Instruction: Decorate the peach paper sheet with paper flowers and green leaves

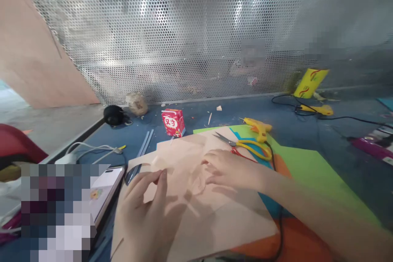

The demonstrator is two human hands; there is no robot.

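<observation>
Blue worktable, both hands spread flat on peach paper, scissors, glue gun beyond

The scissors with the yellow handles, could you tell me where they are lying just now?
In the head view the scissors lie right of centre on the coloured sheets, just beyond the right hand and in front of the yellow glue gun.

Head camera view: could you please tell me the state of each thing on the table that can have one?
Scissors: blades slightly open, lying on the paper.
Pink paper sheet: flat, pressed under both hands.
Left hand: open, on the sheet.
Right hand: open, fingers spread on the sheet.
Glue gun: lying down, unheld.
Red carton: upright.
</observation>
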